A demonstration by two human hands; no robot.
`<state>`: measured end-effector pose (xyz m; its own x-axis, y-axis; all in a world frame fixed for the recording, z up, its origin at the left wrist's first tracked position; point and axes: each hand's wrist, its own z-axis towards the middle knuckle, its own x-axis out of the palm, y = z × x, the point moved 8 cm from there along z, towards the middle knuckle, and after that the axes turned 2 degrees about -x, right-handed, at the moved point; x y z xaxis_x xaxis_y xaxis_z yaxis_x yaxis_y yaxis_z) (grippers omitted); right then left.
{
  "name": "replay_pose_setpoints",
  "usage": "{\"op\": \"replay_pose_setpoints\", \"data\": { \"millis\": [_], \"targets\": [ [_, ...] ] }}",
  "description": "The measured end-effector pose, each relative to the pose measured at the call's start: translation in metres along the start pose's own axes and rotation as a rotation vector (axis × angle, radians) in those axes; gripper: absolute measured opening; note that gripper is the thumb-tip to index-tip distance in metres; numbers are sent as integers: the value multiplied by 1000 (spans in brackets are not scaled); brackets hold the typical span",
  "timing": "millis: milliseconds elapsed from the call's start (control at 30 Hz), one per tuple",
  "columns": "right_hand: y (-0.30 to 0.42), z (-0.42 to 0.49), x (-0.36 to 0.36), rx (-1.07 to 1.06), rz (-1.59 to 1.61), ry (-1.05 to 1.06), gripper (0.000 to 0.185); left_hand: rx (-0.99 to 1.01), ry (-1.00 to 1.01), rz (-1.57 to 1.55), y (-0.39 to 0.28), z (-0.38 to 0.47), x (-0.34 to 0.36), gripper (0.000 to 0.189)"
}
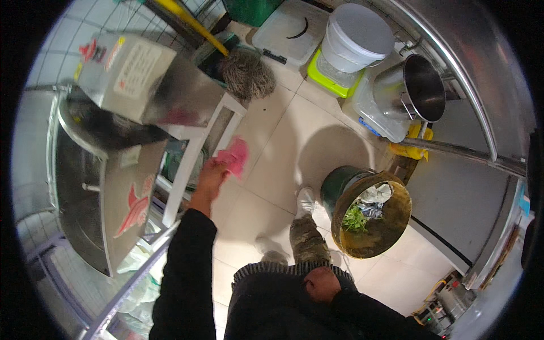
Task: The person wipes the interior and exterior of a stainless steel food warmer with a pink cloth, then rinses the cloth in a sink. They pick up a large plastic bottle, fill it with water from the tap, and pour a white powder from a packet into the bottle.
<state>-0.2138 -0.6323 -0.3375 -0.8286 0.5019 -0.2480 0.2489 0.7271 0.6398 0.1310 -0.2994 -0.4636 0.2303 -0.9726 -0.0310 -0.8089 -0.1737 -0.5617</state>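
Note:
My left hand (211, 176) is stretched forward and grips a pink cloth (236, 157), which hangs over the tiled floor beside a white metal frame (189, 165). A steel machine (127, 212) stands to the left of that hand, with a boxy steel housing (140, 80) at its top. My right hand (322, 284) is curled in front of my dark clothing at the waist; whether anything is inside it cannot be seen. To the right of my legs is a round bin (372, 250) holding green leaves (354, 218) and crumpled plastic (376, 194).
A mop (248, 75) stands in a bucket at the upper left. Lidded plastic boxes (289, 32), a white bucket (357, 38) and a steel pot (393, 91) line the far side. A grey cabinet surface (463, 187) lies at the right, with a steel rail (463, 80) above.

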Motion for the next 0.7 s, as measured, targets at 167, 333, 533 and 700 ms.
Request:
{"op": "replay_pose_setpoints", "data": {
  "millis": [167,333,533,700],
  "targets": [
    [7,21,-35,96,82,-194,23,91,173,-318,-55,-90,99,20],
    [77,105,-143,77,1185,-672,51,153,151,-265,-98,-165,121,27],
    [228,190,-288,-180,1324,-534,42,143,89,-180,-142,-209,115,32],
    [304,206,-369,-446,1536,-874,29,213,32,-73,-192,-263,76,30]
  ]
}}
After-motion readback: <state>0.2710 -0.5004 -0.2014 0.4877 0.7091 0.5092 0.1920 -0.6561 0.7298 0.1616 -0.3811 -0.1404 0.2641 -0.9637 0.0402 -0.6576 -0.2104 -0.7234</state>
